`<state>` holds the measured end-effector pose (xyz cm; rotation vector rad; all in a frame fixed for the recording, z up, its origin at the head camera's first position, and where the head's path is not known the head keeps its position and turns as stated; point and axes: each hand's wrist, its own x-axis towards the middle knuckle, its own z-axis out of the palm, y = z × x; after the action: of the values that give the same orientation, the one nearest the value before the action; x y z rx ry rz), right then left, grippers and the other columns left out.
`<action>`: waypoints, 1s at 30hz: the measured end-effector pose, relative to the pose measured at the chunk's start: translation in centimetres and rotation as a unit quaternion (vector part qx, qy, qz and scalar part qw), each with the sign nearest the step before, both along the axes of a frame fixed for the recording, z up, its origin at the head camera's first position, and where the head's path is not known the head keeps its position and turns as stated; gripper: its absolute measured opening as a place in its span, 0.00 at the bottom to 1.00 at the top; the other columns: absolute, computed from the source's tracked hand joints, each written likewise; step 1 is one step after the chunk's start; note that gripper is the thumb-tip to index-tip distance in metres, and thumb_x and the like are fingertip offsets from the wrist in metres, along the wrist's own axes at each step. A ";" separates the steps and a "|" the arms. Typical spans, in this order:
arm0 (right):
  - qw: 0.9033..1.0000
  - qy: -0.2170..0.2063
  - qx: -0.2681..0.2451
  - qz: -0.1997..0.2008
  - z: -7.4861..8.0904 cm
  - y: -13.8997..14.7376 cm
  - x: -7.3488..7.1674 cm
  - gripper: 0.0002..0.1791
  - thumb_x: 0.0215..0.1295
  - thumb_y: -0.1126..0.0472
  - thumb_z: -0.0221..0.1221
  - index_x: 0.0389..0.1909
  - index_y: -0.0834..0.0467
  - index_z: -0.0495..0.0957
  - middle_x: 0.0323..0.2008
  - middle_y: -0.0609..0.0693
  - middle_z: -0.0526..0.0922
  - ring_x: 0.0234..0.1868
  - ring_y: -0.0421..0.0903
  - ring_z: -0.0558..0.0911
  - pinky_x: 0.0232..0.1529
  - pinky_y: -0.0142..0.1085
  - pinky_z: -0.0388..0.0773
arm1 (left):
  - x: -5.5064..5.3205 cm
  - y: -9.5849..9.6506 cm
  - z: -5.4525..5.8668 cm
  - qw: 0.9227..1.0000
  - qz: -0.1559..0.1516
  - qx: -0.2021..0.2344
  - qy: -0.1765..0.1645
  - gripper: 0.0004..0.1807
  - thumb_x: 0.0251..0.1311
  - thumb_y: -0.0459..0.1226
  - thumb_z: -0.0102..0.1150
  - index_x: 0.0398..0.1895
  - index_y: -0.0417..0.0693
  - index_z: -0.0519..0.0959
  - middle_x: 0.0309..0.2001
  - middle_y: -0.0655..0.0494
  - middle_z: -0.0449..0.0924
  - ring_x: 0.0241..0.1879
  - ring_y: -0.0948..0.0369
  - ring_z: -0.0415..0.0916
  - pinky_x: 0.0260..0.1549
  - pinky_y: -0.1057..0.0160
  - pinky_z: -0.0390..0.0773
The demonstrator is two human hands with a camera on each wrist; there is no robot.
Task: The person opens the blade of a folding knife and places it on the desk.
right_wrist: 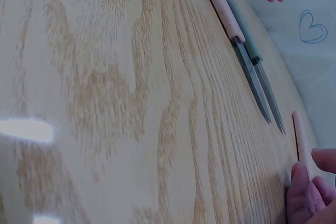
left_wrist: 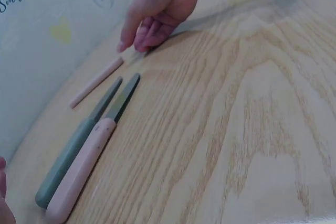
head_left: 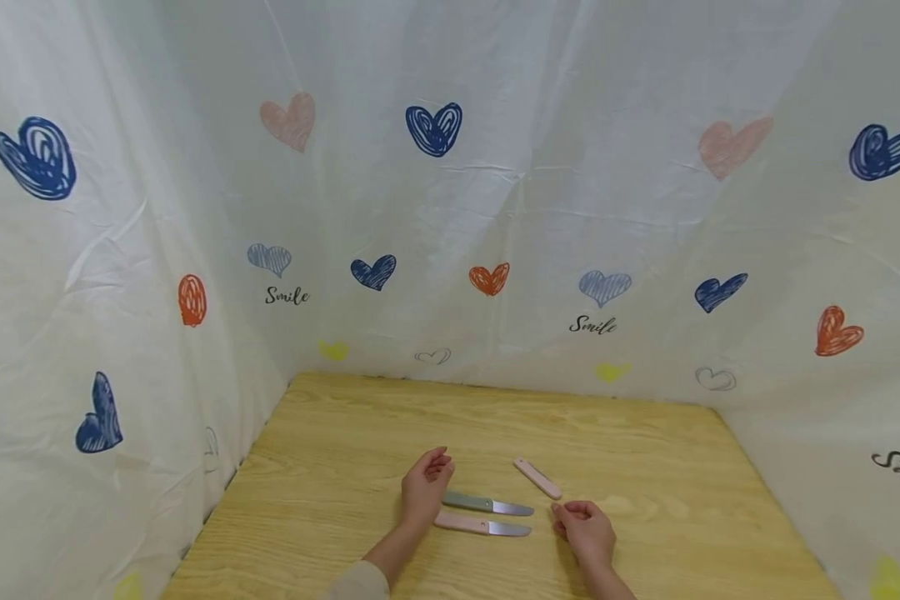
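Two folding knives lie side by side on the table with blades out and pointing right, one with a green handle (head_left: 467,501) and one with a pink handle (head_left: 461,522). My left hand (head_left: 424,487) is by their handle ends, fingers loosely bent and holding nothing; only a bit of it shows at the edge of the left wrist view. A second pink folding knife (head_left: 537,478), no blade showing, lies slantwise beyond the blade tips. My right hand (head_left: 588,532) is at its near end, thumb and fingers loosely bent with nothing between them.
The wood-grain table (head_left: 330,433) is bounded at the back and sides by a white curtain (head_left: 525,208) printed with hearts and "Smile". Both blades lie between my two hands, their tips toward the right hand.
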<state>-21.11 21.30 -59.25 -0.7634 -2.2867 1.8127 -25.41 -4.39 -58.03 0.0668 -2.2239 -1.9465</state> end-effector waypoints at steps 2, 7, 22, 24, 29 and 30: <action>1.000 -0.004 0.012 0.007 0.0 -0.1 0.0 0.14 0.55 0.64 0.67 0.35 0.70 0.76 0.20 0.46 0.79 0.21 0.37 0.81 0.24 0.26 0.82 | 0.0 0.2 0.1 1.000 -0.017 -0.022 0.002 0.17 0.62 0.32 0.61 0.53 0.37 0.78 0.47 0.41 0.82 0.44 0.58 0.80 0.47 0.65 0.81; 0.999 0.003 0.033 0.017 0.0 -0.2 -0.3 0.17 0.53 0.64 0.69 0.36 0.70 0.74 0.22 0.48 0.78 0.20 0.37 0.81 0.24 0.26 0.82 | -0.3 0.4 0.2 0.996 -0.048 -0.068 0.004 0.19 0.63 0.33 0.59 0.57 0.36 0.75 0.51 0.40 0.81 0.52 0.48 0.78 0.54 0.51 0.78; 0.993 -0.005 0.117 0.028 -0.3 0.1 -0.8 0.29 0.53 0.62 0.68 0.52 0.71 0.69 0.24 0.52 0.80 0.17 0.39 0.80 0.18 0.26 0.75 | -2.8 2.4 1.1 0.975 -0.176 -0.129 -0.027 0.33 0.63 0.43 0.60 0.66 0.36 0.65 0.60 0.37 0.74 0.58 0.42 0.72 0.57 0.44 0.74; 0.992 -0.005 0.126 0.030 -0.2 0.0 -0.8 0.28 0.54 0.60 0.68 0.50 0.71 0.71 0.24 0.52 0.81 0.17 0.38 0.80 0.18 0.27 0.73 | -3.0 2.8 1.4 0.973 -0.188 -0.131 -0.038 0.34 0.63 0.45 0.61 0.68 0.37 0.64 0.62 0.38 0.73 0.60 0.41 0.70 0.58 0.43 0.73; 0.989 0.001 0.141 0.046 -0.2 -0.2 -0.7 0.27 0.55 0.58 0.67 0.49 0.73 0.72 0.23 0.50 0.81 0.17 0.37 0.79 0.18 0.28 0.72 | -3.1 3.9 1.7 0.967 -0.214 -0.112 -0.078 0.36 0.65 0.48 0.57 0.71 0.39 0.60 0.67 0.39 0.67 0.68 0.39 0.61 0.64 0.39 0.65; 0.989 0.000 0.143 0.047 -0.3 -0.2 -0.7 0.27 0.55 0.58 0.67 0.49 0.73 0.72 0.23 0.50 0.81 0.17 0.37 0.79 0.18 0.28 0.71 | -3.1 4.1 1.6 0.965 -0.221 -0.111 -0.084 0.36 0.66 0.48 0.56 0.71 0.39 0.60 0.68 0.39 0.65 0.68 0.38 0.60 0.64 0.38 0.64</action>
<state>-21.77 21.11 -59.55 -0.6171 -2.5451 1.4669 -28.51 -0.30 -56.40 -0.3367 -2.7473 -1.9290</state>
